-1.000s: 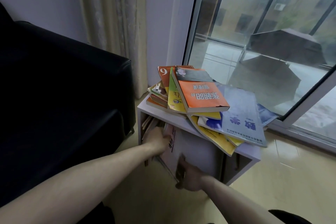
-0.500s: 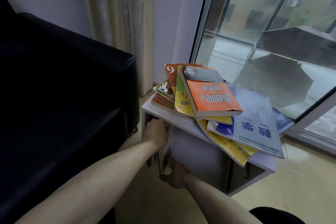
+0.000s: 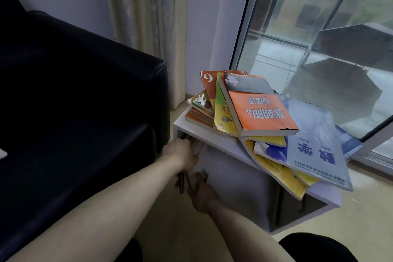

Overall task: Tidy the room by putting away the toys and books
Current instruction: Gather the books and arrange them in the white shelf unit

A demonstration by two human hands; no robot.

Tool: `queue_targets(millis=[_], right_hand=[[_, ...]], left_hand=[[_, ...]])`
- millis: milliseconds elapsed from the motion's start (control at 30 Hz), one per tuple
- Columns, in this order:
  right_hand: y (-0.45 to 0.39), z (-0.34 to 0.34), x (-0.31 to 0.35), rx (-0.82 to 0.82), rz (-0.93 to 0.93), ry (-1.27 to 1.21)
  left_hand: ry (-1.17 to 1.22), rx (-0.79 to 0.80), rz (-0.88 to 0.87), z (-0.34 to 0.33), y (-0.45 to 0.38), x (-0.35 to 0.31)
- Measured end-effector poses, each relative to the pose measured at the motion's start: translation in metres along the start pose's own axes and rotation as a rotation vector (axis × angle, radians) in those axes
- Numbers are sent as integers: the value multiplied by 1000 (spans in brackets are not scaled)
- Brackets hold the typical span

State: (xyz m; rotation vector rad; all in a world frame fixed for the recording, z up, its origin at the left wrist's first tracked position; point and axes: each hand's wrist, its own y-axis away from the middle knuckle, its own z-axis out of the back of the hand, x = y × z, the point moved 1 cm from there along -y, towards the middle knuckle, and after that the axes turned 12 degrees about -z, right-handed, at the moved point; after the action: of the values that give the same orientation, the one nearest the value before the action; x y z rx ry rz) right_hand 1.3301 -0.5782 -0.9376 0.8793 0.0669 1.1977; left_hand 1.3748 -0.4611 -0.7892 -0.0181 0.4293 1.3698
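Observation:
A low white cabinet stands by the window with a loose heap of books on top. An orange book lies uppermost, above a pale blue one and yellow ones that overhang the front edge. In the cabinet's left compartment several books stand upright. My left hand grips their upper spines. My right hand is lower down, fingers curled on the bottom edge of the upright books. How far in they sit is hidden by my hands.
A black sofa fills the left, its arm close to the cabinet's left side. A curtain hangs behind. A sliding glass door runs along the right. Beige floor lies in front of the cabinet.
The large white-covered book that stuck out of the compartment has gone in among the upright books. My right hand moved left and closer to my left hand.

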Motion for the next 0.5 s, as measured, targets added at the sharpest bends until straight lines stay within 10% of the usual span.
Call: queue_targets(millis=[500], right_hand=[[-10, -7, 7, -34, 88, 42]], left_hand=[[-16, -96, -38, 5, 2, 6]])
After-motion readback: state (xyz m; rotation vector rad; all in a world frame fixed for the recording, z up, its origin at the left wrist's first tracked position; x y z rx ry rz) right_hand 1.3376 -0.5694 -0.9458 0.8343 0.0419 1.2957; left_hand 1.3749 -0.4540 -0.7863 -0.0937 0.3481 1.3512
